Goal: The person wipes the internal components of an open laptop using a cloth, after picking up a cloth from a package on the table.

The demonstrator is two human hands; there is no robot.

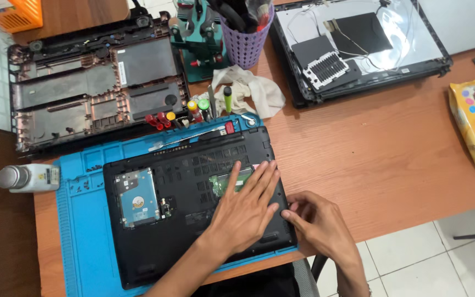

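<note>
While upturned, laptop point(193, 203) under fingers point(259, 181)

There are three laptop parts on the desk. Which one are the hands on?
The upturned black laptop on the blue mat, hard drive exposed. The left hand lies flat on it; the right hand touches its edge. The others lie untouched behind.

Wooden desk point(369, 159), reddish-brown grain, fills most of view, stretching away beyond hands and out to their right. White tiled floor point(413, 258) shows beside right hand, at desk's near edge; dark thin leg or bar crosses tiles farther right. Darker brown surface point(1, 231) lies well left of hands. Pale tiling in far left corner. Light even, soft, shadows faint.
</note>
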